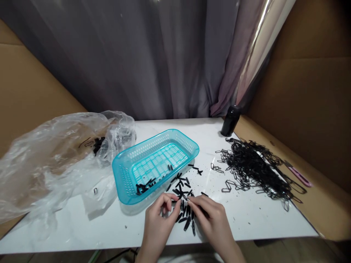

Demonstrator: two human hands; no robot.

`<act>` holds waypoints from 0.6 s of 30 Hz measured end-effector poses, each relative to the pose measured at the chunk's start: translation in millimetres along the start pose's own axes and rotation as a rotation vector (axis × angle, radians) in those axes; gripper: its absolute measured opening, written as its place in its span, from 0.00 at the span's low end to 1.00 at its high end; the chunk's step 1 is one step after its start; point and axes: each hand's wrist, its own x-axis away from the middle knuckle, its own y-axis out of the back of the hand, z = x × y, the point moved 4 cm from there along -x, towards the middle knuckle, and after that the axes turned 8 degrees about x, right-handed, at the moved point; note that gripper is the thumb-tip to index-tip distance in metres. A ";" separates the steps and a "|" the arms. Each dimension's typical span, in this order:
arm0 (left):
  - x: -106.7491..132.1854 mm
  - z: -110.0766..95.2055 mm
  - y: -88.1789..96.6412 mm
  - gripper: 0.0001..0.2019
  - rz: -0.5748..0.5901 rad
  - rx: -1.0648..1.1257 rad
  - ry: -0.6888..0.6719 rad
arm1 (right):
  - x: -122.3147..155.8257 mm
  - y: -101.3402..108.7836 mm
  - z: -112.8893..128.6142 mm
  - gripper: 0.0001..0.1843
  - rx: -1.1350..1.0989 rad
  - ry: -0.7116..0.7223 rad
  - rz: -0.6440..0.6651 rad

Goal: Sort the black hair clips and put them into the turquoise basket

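My left hand point(159, 215) and my right hand point(212, 215) are close together above the white table, thumbs and forefingers pinched. Whatever lies between the fingertips is too small and dark to make out. Beneath and around them is a loose pile of small, slim black pieces point(187, 223). Just beyond my left hand stands a blue plastic basket point(118, 182). Several more black pieces point(144, 187) lie in its near left corner, and a couple point(170, 167) rest near the middle of its near side.
A tangled heap of black wire loops point(255, 164) covers the table's right side. Pink-handled scissors or a cutter point(300, 176) lie beside it on cardboard point(336, 212). A black cylindrical container point(230, 121) stands behind. At left sprawls a clear plastic bag point(60, 146) with black bits inside.
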 end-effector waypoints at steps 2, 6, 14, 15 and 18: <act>-0.1 -1.2 0.2 0.16 -0.005 -0.018 -0.010 | 0.3 -0.8 0.2 0.12 0.022 0.014 0.000; -0.6 -1.2 0.1 0.16 -0.007 -0.025 -0.030 | 0.0 -1.8 0.4 0.12 0.033 0.033 0.010; -1.1 -3.4 0.9 0.16 0.020 -0.040 -0.059 | 0.6 -3.9 -1.6 0.12 0.090 0.022 0.022; -1.2 -4.8 0.9 0.16 0.023 -0.046 -0.075 | 0.8 -4.2 -2.1 0.12 0.095 0.017 0.025; -1.1 -9.1 0.6 0.16 0.040 -0.072 -0.142 | 1.2 -5.1 -3.6 0.13 0.103 0.004 0.037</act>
